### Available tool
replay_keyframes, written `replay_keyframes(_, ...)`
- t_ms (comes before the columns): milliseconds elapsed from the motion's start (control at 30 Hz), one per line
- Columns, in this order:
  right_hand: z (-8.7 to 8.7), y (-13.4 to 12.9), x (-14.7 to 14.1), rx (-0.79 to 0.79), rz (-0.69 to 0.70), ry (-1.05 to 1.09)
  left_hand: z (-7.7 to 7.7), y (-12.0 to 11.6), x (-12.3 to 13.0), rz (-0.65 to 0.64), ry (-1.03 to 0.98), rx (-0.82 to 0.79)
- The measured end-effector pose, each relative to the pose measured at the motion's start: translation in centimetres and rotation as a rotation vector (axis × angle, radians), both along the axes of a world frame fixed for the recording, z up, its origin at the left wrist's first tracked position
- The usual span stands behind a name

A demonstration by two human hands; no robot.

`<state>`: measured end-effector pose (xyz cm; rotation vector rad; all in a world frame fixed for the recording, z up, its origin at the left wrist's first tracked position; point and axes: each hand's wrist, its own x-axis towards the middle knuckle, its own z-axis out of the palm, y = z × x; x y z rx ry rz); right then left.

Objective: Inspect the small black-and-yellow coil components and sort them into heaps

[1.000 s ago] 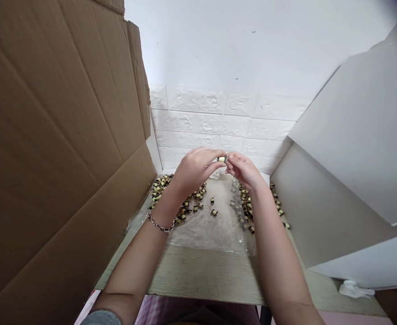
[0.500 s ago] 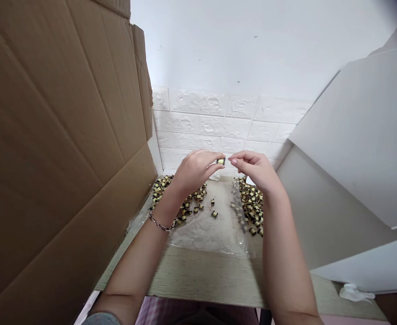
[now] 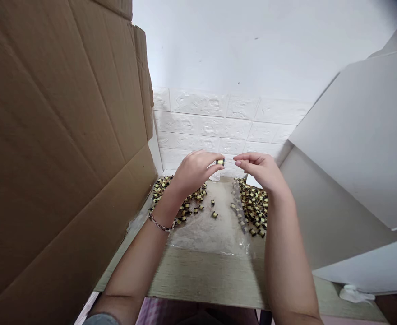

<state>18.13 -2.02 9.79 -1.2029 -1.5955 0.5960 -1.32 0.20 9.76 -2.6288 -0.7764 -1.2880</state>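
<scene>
My left hand pinches a small black-and-yellow component at its fingertips, and my right hand hangs open just beside it, not touching. Below, more of these components lie in heaps along both sides of a clear plastic sheet on the worktop. A chain bracelet circles my left wrist. A brown cardboard panel stands to my left, a white panel to my right, and a white brick-pattern wall ahead.

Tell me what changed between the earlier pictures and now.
The right hand let go of the small black-and-yellow component and moved rightward, away from it. The left hand keeps pinching the component in about the same place. The clear plastic sheet and the loose components stayed as they were.
</scene>
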Motion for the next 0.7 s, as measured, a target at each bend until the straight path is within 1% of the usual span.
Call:
replay_keyframes(300, 0.06, -0.16, 0.03, -0.018, 0.026, -0.080, -0.20, 0.10, 0.06, -0.005, 0.008, 0.004)
replay_keyframes(700, -0.05, 0.21, -0.04, 0.000, 0.046, -0.091, -0.31, 0.22, 0.14, -0.007, 0.009, 0.009)
